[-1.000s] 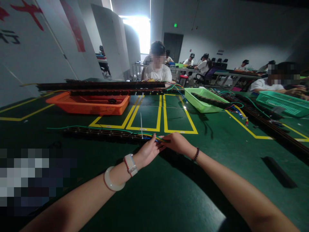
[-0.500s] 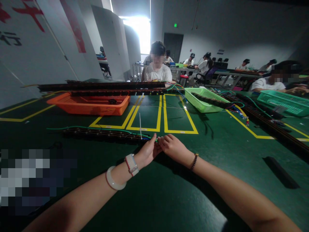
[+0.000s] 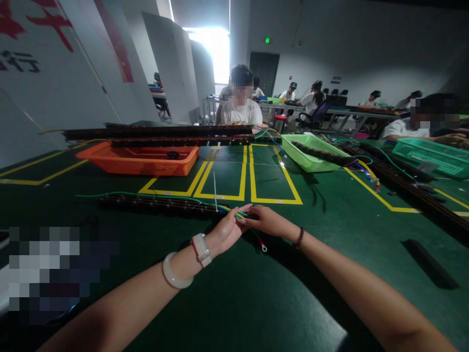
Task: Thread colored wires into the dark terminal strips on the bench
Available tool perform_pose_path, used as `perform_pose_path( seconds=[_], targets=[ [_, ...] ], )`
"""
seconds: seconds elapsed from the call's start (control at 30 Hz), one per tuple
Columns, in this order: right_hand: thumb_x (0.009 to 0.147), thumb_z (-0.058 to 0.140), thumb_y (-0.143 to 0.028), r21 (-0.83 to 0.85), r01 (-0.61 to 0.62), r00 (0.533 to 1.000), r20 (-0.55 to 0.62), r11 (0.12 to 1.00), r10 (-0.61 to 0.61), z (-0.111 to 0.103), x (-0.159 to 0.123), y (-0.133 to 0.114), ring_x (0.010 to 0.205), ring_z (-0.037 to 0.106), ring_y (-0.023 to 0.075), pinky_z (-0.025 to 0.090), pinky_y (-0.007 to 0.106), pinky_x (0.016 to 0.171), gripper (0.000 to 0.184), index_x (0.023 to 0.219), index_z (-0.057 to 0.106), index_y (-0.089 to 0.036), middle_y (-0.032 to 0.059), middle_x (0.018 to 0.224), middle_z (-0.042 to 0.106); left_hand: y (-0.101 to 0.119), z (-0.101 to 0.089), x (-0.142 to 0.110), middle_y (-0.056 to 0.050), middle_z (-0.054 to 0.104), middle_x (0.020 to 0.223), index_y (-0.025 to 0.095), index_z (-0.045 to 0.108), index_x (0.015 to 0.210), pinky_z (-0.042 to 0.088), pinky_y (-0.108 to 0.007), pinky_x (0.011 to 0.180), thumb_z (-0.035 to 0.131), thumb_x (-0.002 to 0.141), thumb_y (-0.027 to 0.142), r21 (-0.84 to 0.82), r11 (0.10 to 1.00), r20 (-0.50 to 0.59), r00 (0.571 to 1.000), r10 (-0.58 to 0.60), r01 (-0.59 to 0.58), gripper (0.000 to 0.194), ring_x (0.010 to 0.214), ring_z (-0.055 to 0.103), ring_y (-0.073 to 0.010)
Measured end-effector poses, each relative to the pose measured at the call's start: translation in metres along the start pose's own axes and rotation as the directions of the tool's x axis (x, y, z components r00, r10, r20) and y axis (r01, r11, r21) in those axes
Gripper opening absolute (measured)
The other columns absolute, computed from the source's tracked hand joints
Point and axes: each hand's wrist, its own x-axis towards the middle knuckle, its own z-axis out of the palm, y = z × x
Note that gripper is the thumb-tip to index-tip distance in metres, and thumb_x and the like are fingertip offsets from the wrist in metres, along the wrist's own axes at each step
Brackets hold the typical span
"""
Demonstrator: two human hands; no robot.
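Note:
My left hand (image 3: pixel 224 232) is wrapped round a bundle of green, yellow and blue wires (image 3: pixel 241 214) near the middle of the table. Close against it, my right hand (image 3: pixel 271 223) pinches the same wires with thumb and fingers; exactly which ones is hidden. The bundle comes out of the right end of a black cable chain (image 3: pixel 157 204) lying on the green table. A white cable tie (image 3: pixel 215 191) sticks up from that end. Below my hands hangs a red-sleeved ring terminal (image 3: pixel 264 248). One long green wire (image 3: pixel 120 194) runs along the chain.
An orange basket (image 3: pixel 142 166) stands at the left, with long black chains (image 3: pixel 164 131) across it. A light green basket (image 3: pixel 315 159) and a teal basket (image 3: pixel 436 159) are at the right. A black strip (image 3: pixel 428 264) lies at the right. A co-worker (image 3: pixel 241 105) sits opposite.
My right hand has shifted slightly right and its fingers have straightened. More of the coloured wires now show between my hands, and the red ring terminal has come into sight below them.

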Motion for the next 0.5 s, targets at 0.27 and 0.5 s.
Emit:
perform_pose_path(
  seconds=[0.27,0.5],
  targets=[
    [0.085,0.057,-0.042,0.222,-0.047,0.992,0.123,0.974,0.020,-0.003,0.002,0.002,0.067,0.057,0.0124,0.038,0.021,0.058,0.031,0.093,0.065,-0.013,0.0046,0.082,0.067,-0.001,-0.001,-0.002,-0.012,0.062,0.111,0.013,0.054,0.127,0.043,-0.028,0.077,0.043,0.092,0.027,0.050,0.999,0.080,0.997,0.005,-0.009,0.040,0.075,0.056,-0.0132],
    [0.091,0.047,-0.030,0.104,-0.105,0.994,0.052,0.989,0.100,0.001,-0.004,-0.009,0.045,0.052,0.0078,0.036,0.019,0.045,0.022,0.091,0.063,-0.015,0.0017,0.068,0.064,-0.003,-0.009,0.003,-0.015,0.064,0.107,0.008,0.059,0.119,0.040,-0.034,0.093,0.044,0.093,0.028,0.027,1.000,0.148,0.989,-0.014,0.010,0.037,0.097,0.058,-0.0198]
  ],
)
